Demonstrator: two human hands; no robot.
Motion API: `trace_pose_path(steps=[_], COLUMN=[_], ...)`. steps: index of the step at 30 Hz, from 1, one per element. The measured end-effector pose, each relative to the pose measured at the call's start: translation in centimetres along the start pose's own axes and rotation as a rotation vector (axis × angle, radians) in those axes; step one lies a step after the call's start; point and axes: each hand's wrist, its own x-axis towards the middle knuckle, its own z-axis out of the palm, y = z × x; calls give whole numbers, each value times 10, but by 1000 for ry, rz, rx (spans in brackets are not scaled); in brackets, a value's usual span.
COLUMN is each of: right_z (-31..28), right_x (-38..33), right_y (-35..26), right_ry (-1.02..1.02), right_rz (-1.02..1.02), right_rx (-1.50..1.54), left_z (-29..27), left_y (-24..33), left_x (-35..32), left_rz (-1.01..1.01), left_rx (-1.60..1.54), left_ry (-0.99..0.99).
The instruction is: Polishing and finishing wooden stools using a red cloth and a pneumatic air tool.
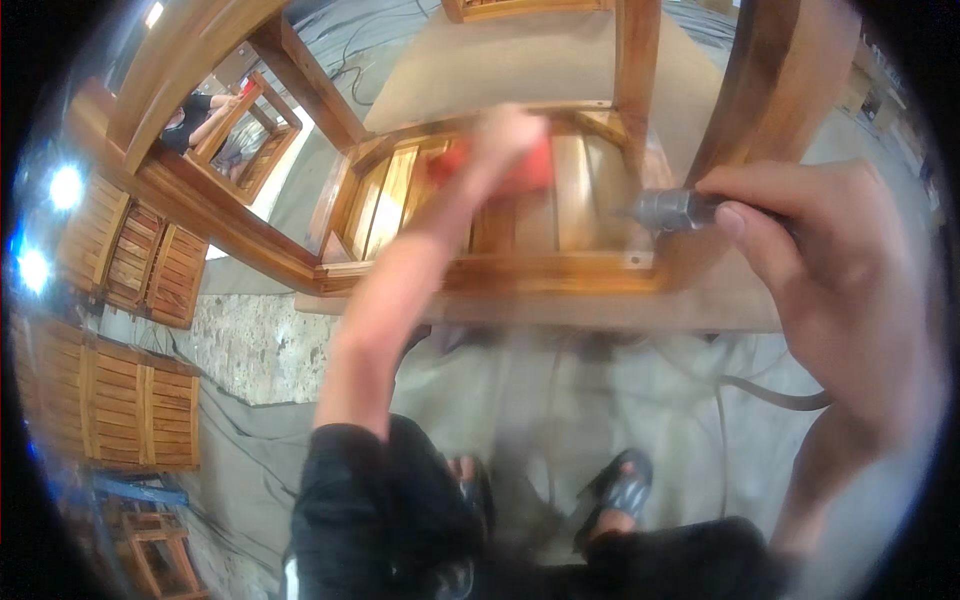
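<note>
An upturned wooden chair (555,272) rests on a brown board, its slatted seat facing me between the raised legs. My left hand (508,135), blurred by motion, is closed on a red cloth (525,172) against the slats. At the right, my right hand (825,225) grips a grey metal nozzle (668,209), its thin tip pointing left over the seat's right end. The fingers and palm hide the nozzle's rear part.
A hose (770,393) curves across the floor below my right hand. Slatted wooden panels (140,405) stand at the left. Further back left, another person (205,120) handles a wooden chair (262,150). The brown board (490,65) extends behind the chair.
</note>
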Motion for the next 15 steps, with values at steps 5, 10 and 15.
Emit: trace_pose_path(steps=[5, 10, 15], right_z=[9, 13, 35], right_x=[4, 1, 29], right_y=[-7, 23, 2], right_ry=[-14, -26, 6], right_rz=[-8, -17, -80], right_rx=[-6, -12, 41], left_z=[50, 26, -19], left_y=[78, 54, 1], left_x=[-21, -72, -116], left_rz=[150, 435, 345], left_rx=[-216, -76, -270], left_ry=[21, -441, -451])
